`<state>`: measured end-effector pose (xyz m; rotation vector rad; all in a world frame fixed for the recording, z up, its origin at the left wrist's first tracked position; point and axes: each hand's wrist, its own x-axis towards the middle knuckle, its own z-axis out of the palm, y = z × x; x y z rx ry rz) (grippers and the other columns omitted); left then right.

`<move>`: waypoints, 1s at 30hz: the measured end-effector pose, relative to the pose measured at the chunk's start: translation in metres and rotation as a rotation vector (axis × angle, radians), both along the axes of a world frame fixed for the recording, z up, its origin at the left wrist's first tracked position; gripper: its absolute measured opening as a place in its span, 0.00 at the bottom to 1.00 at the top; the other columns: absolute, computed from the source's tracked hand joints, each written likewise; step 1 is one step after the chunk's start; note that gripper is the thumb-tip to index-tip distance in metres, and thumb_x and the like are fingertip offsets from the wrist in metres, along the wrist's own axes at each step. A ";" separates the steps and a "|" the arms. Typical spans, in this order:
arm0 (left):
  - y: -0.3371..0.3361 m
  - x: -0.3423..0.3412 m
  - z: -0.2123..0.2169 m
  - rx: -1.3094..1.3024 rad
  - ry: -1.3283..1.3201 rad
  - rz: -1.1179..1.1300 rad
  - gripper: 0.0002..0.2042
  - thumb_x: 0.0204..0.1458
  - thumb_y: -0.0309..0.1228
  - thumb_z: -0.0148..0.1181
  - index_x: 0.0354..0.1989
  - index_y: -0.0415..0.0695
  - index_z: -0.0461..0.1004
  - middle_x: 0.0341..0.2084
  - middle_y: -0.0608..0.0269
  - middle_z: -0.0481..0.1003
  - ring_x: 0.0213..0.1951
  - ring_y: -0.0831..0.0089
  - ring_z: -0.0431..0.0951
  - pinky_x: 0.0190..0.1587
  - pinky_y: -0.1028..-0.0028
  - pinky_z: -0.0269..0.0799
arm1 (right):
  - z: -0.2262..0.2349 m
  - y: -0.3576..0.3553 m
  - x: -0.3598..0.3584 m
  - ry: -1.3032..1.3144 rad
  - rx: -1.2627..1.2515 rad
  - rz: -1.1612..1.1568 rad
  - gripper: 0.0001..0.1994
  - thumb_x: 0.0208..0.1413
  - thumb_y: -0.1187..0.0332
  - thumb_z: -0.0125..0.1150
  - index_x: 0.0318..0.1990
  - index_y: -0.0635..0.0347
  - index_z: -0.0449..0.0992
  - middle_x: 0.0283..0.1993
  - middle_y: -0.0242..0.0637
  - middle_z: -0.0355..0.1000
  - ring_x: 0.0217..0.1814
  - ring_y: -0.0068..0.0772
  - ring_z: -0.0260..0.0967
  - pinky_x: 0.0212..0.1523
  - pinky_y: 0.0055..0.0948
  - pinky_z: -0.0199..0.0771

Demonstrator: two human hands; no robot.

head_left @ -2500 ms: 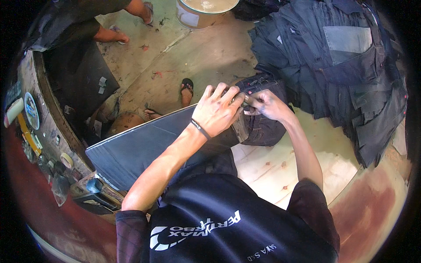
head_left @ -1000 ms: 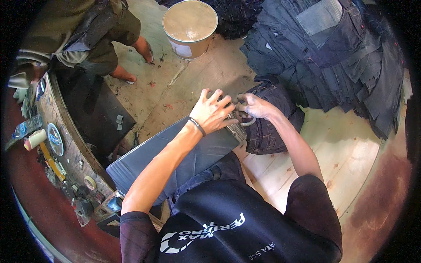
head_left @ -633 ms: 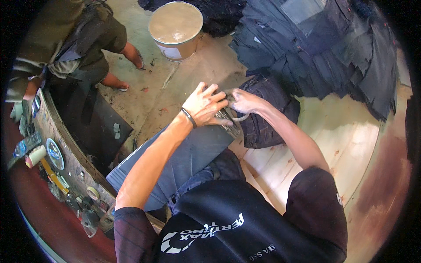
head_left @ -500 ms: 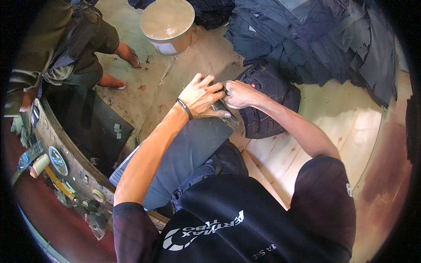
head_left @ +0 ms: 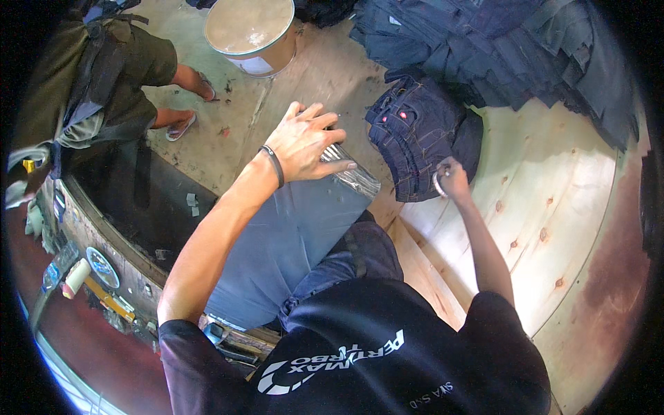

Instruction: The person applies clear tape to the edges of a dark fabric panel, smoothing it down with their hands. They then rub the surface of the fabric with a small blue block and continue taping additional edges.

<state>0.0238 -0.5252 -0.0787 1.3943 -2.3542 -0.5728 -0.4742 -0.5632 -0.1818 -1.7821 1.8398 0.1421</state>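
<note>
Plywood table (head_left: 553,228) fills the right of the frame, pale and knotty, with a heap of dark denim (head_left: 498,48) along its upper edge. Below centre, a flat grey-blue bag (head_left: 290,242) lies across my lap, its long axis running from lower left up to its crinkled clear mouth at centre. Upper centre, a folded pair of jeans (head_left: 415,138) sits on the table edge, just right of that mouth and nearly in line with the bag.

My left hand (head_left: 304,142) lies flat and open on the bag's upper end, fingers spread, pressing it down rather than gripping. My right hand (head_left: 449,180) is curled shut around a small pale ring-shaped thing (head_left: 438,185) at the jeans' lower right corner; I cannot tell what it is. So the jeans lie between my two hands, the right touching them, the left just beside them on the bag.

At upper left, another person (head_left: 104,90) stands on the concrete floor (head_left: 228,131) in sandals, near a round white bucket (head_left: 249,31). A cluttered shelf (head_left: 90,270) curves down the left edge.
</note>
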 end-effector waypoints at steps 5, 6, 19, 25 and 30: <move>-0.014 -0.003 0.013 0.287 -0.037 -0.003 0.31 0.55 0.67 0.67 0.39 0.45 0.87 0.38 0.59 0.79 0.52 0.54 0.76 0.55 0.51 0.70 | -0.009 0.047 0.025 -0.006 0.005 0.055 0.09 0.65 0.65 0.64 0.47 0.60 0.80 0.46 0.57 0.83 0.52 0.63 0.83 0.52 0.52 0.81; -0.016 -0.005 0.011 0.371 -0.056 0.012 0.32 0.54 0.68 0.67 0.40 0.45 0.88 0.40 0.58 0.79 0.53 0.52 0.75 0.56 0.49 0.70 | -0.010 0.051 0.023 -0.025 0.028 0.049 0.09 0.66 0.65 0.64 0.46 0.60 0.80 0.45 0.56 0.84 0.51 0.62 0.83 0.51 0.51 0.81; 0.103 -0.063 0.006 -0.091 0.113 0.560 0.44 0.52 0.58 0.73 0.77 0.56 0.67 0.81 0.48 0.55 0.83 0.46 0.48 0.77 0.20 0.35 | -0.003 -0.011 0.086 -0.139 -0.225 0.316 0.10 0.72 0.69 0.61 0.48 0.69 0.82 0.47 0.51 0.83 0.48 0.47 0.79 0.54 0.44 0.76; 0.274 -0.055 0.021 -0.101 0.363 1.134 0.29 0.58 0.49 0.72 0.66 0.50 0.76 0.76 0.43 0.61 0.78 0.44 0.59 0.79 0.38 0.51 | 0.131 -0.034 0.230 -0.520 -0.271 0.401 0.22 0.79 0.63 0.54 0.74 0.61 0.71 0.64 0.44 0.79 0.58 0.34 0.78 0.61 0.35 0.77; 0.381 -0.060 0.052 -0.126 0.388 1.444 0.27 0.56 0.42 0.75 0.63 0.48 0.78 0.70 0.44 0.68 0.71 0.45 0.69 0.73 0.47 0.65 | 0.206 0.056 0.361 -0.851 0.030 0.414 0.25 0.78 0.62 0.51 0.76 0.62 0.67 0.75 0.42 0.68 0.55 0.31 0.77 0.57 0.30 0.78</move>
